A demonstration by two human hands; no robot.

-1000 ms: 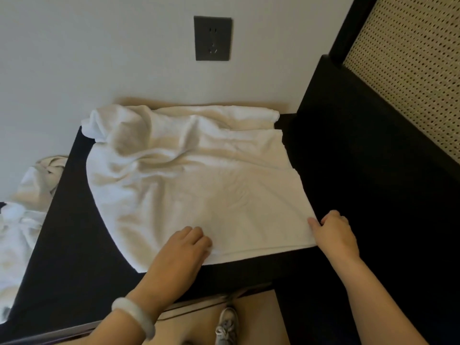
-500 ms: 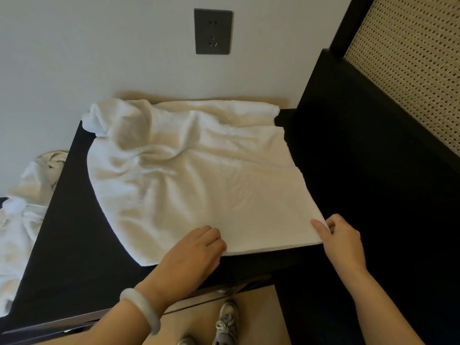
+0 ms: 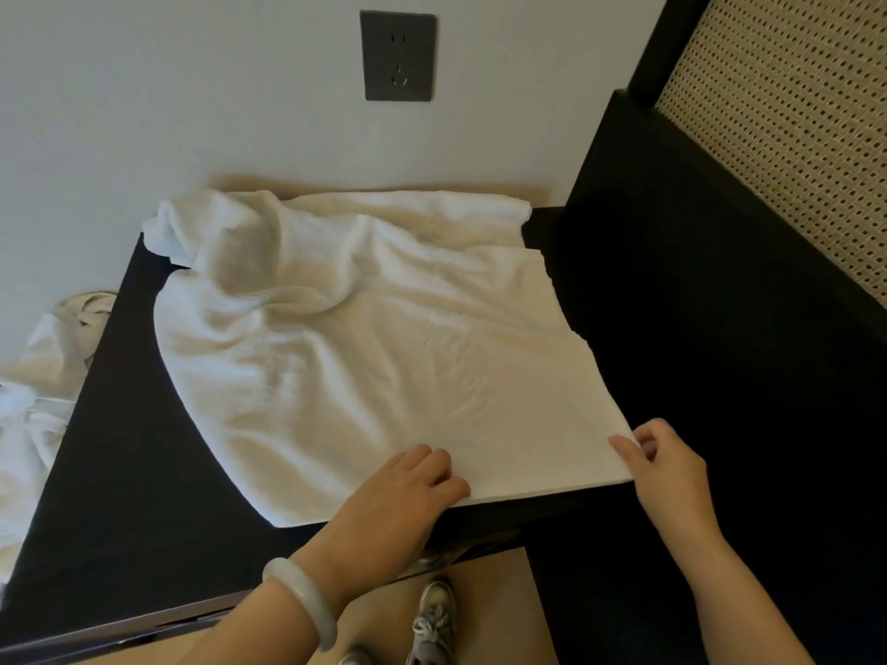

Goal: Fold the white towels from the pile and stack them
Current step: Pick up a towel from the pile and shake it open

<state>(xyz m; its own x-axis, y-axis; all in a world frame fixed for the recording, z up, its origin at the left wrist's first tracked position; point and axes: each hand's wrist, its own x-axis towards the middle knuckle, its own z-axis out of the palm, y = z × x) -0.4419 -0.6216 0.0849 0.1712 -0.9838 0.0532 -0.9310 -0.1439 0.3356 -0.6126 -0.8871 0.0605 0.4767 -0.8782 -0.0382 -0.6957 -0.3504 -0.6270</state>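
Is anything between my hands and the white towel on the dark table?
Nothing visible. The left hand grips the near edge of the white towel, and the right hand pinches its near right corner; both touch it directly.

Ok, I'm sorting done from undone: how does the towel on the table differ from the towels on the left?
The towel on the table lies spread out; the towels on the left are bunched up. The left hand and right hand grip the spread one's near edge; nothing touches the bunched ones. Both are white.
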